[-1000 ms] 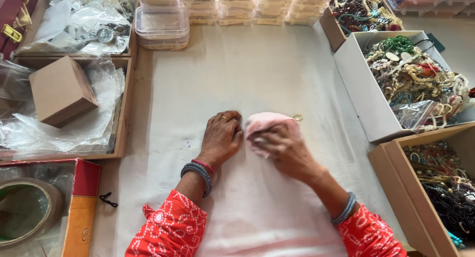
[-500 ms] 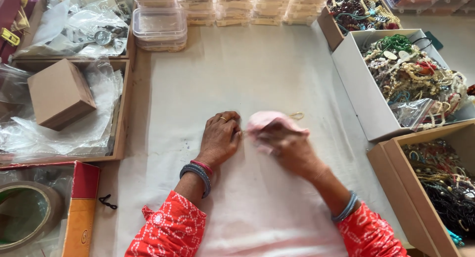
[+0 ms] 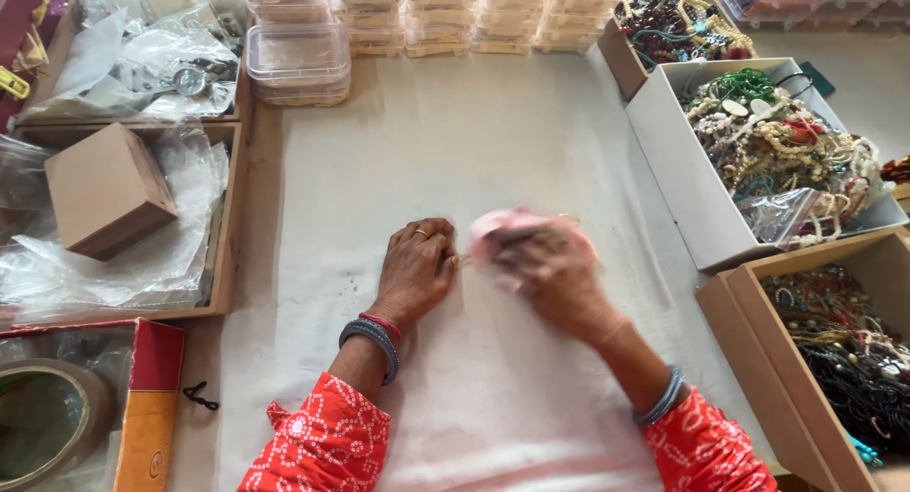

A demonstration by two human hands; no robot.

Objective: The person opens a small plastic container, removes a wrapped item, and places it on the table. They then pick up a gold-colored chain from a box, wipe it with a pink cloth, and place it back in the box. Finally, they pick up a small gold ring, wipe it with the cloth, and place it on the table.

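My left hand (image 3: 415, 267) rests palm down on the white cloth (image 3: 445, 141), fingertips pinning a thin golden piece that barely shows between the hands. My right hand (image 3: 548, 267) is blurred and grips a crumpled pink cloth (image 3: 493, 221), pressed on the table right beside the left fingertips. Both wrists wear bangles, and the sleeves are red with white dots.
Stacked clear plastic boxes (image 3: 300, 61) line the far edge. A white box (image 3: 675, 165) and cardboard boxes (image 3: 773, 359) of beaded jewellery stand at the right. Left are wooden trays with plastic bags, a small brown box (image 3: 104, 189) and a tape roll (image 3: 43, 416).
My right hand has been rubbing the pink cloth back and forth over the same spot. The left hand stayed put. The view shifted slightly.
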